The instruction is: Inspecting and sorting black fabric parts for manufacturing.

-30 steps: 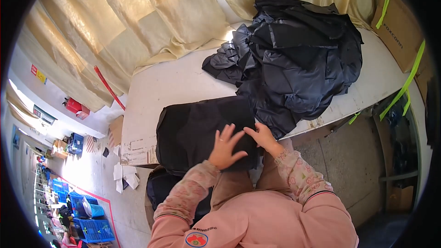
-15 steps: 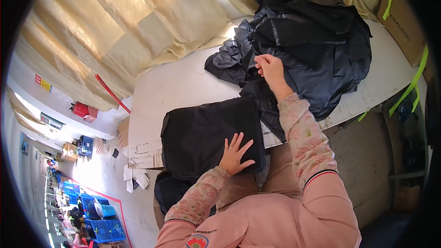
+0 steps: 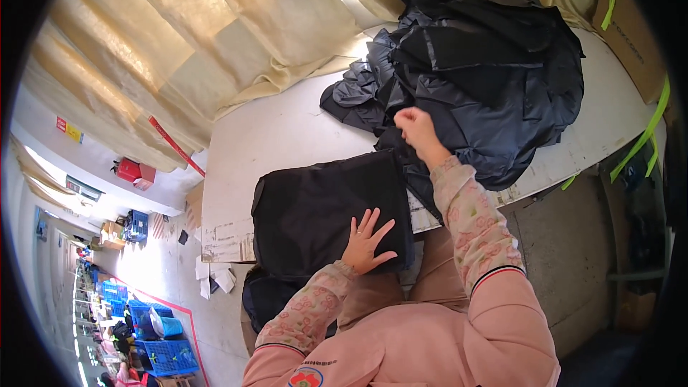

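- Lying flat with fingers spread, the left hand rested on the folded black stack at the near edge of the table, gripping nothing.
- Curled inward, the right hand was at the near-left side of the crumpled black heap; whether it pinched any cloth (the fingertips were hidden) I could not tell.
- The heap lay beyond and to the right of the stack, spreading mostly rightward and away from the right hand, clearly the nearer of the two.
- The stack's longer side seemed to run left to right, with a trailing end of the heap beside its right edge.
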A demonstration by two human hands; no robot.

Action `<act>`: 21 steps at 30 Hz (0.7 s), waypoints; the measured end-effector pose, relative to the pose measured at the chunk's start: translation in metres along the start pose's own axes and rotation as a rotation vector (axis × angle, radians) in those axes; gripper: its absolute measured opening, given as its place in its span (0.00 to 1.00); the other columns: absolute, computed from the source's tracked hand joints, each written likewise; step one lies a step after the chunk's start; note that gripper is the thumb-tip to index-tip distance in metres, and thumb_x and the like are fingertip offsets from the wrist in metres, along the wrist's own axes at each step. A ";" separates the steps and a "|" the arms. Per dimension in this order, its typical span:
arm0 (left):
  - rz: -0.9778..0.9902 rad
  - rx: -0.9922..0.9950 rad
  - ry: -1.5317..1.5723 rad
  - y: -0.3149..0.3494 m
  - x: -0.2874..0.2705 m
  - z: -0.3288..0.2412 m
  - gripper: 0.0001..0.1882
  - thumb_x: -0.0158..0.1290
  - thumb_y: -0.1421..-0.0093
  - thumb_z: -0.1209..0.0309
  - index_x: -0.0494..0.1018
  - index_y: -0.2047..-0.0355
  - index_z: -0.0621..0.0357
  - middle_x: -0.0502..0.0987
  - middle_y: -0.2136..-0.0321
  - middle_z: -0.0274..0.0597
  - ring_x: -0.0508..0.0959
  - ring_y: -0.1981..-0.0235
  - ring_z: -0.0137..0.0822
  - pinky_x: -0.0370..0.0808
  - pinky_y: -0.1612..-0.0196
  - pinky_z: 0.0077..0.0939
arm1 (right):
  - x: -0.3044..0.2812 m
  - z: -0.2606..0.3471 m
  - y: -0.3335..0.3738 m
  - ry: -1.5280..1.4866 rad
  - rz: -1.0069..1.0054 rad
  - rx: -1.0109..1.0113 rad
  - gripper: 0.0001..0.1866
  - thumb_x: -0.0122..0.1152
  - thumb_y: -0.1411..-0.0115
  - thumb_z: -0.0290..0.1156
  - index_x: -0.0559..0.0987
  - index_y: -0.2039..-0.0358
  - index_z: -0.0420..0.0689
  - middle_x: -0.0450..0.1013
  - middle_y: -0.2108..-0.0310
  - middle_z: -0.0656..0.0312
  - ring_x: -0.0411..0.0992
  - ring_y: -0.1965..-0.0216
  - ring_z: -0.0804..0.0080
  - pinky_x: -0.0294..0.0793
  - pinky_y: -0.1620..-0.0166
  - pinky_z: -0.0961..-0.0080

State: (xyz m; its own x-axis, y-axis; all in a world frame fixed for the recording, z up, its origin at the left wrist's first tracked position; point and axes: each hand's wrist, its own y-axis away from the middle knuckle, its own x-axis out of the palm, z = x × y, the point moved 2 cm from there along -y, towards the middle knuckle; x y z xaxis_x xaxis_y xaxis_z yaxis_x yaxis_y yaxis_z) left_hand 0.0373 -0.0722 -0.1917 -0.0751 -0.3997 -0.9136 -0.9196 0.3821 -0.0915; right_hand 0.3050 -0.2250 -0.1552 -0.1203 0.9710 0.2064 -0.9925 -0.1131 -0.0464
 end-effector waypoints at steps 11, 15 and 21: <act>-0.009 -0.003 0.002 0.001 0.000 0.001 0.40 0.54 0.46 0.43 0.57 0.36 0.40 0.44 0.32 0.51 0.44 0.32 0.54 0.41 0.37 0.65 | 0.008 0.000 0.039 0.732 0.277 -0.129 0.16 0.68 0.52 0.41 0.81 0.71 0.41 0.77 0.74 0.56 0.76 0.67 0.61 0.73 0.63 0.67; -0.030 -0.016 0.027 0.001 0.000 0.003 0.40 0.54 0.46 0.43 0.57 0.36 0.40 0.44 0.32 0.52 0.44 0.32 0.54 0.41 0.37 0.65 | 0.019 0.012 0.033 0.701 0.217 -0.283 0.12 0.66 0.49 0.37 0.81 0.73 0.39 0.76 0.77 0.56 0.76 0.73 0.65 0.73 0.68 0.69; -0.014 0.002 0.011 -0.001 0.000 0.004 0.40 0.54 0.46 0.44 0.57 0.36 0.41 0.45 0.32 0.52 0.44 0.32 0.55 0.42 0.37 0.65 | -0.002 0.061 0.005 0.206 -0.116 -0.175 0.15 0.62 0.43 0.38 0.79 0.77 0.38 0.72 0.84 0.61 0.67 0.86 0.79 0.65 0.80 0.78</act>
State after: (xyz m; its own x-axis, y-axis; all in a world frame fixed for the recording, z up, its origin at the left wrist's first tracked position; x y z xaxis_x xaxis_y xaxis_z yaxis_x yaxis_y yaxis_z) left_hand 0.0395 -0.0694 -0.1930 -0.0665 -0.4141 -0.9078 -0.9199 0.3778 -0.1050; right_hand 0.2991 -0.2405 -0.0966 0.0184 0.9997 0.0180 -0.9784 0.0217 -0.2054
